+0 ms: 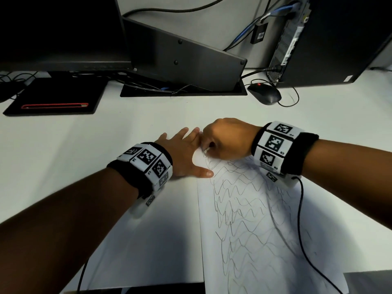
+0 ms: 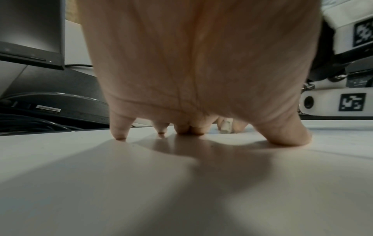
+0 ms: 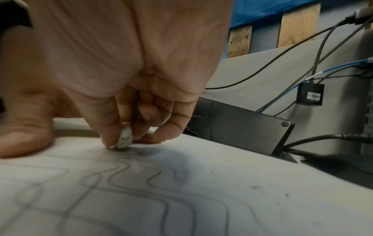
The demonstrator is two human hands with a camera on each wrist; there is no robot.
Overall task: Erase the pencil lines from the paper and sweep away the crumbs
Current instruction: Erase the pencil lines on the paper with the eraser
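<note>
paper: a white sheet (image 1: 265, 240) lies flat on the white surface (image 1: 106, 187), its near edge running out of the bottom of the head view; wavy pencil lines (image 1: 244, 209) cover most of it.
crumbs: small dark specks (image 3: 256, 187) lie scattered on the sheet in the right wrist view; they are blurred, so whether all are eraser crumbs I cannot tell.
left hand: the left hand (image 1: 184, 153) is spread flat, fingers straight, at the sheet's far left corner; the thumb (image 1: 203, 172) presses on the paper's left edge, and the other fingertips touch down on the bare surface.
right hand: the right hand (image 1: 227, 139) sits just beside the left one, at the far end of the sheet, knuckles up and fingers curled.
grip: thumb and fingers pinch a small white eraser (image 3: 125, 139), grey-smudged, with its tip touching the paper at the top of the lines.
wristbands: black bands with black-and-white markers sit on both wrists (image 1: 148, 164); a thin black cable (image 1: 301, 219) runs from the right one across the sheet.
far side: a black mouse (image 1: 264, 94), a dark monitor (image 1: 59, 28), a black computer tower (image 1: 331, 39) and loose cables stand well beyond the hands.
</note>
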